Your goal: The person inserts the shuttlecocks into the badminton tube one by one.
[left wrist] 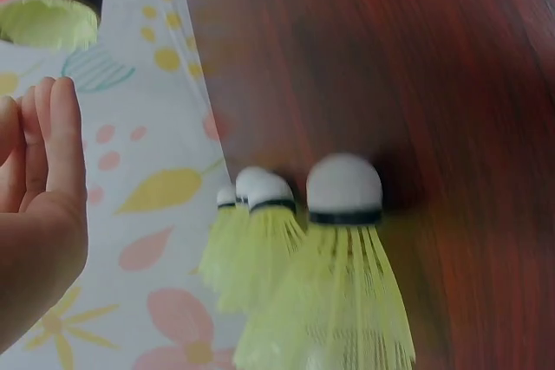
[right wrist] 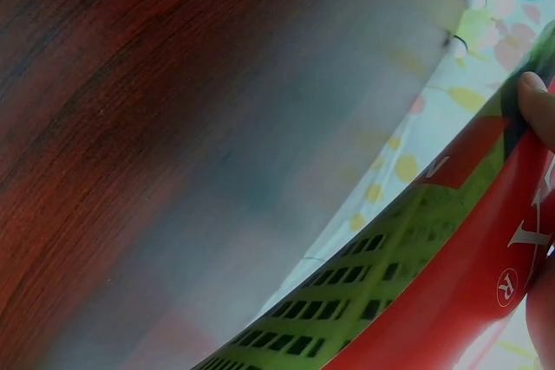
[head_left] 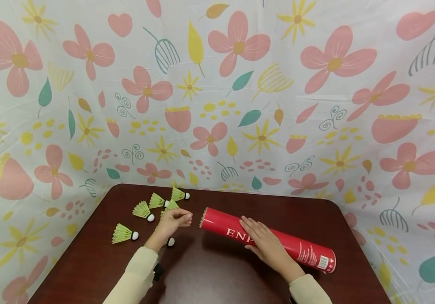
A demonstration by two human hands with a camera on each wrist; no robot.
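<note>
A red shuttlecock tube (head_left: 301, 249) lies on the dark wooden table (head_left: 217, 278), its open end (head_left: 203, 217) pointing left with yellow-green feathers showing inside. My right hand (head_left: 265, 242) rests flat on top of the tube's middle. My left hand (head_left: 175, 218) hovers just left of the open end, fingers loosely bent, holding nothing; the left wrist view shows its palm (left wrist: 39, 197) empty. Several yellow-green shuttlecocks lie around it: one (head_left: 124, 233) far left, one (head_left: 143, 210), one (head_left: 158, 201), one (head_left: 180, 194) at the back. Another's white cork (head_left: 170, 241) peeks out under my left wrist.
A floral cloth (head_left: 217, 84) walls in the table on three sides. The left wrist view shows shuttlecocks (left wrist: 345, 214) lying corks together and the tube mouth (left wrist: 52, 15). The right wrist view shows the tube's red and green label (right wrist: 451, 292).
</note>
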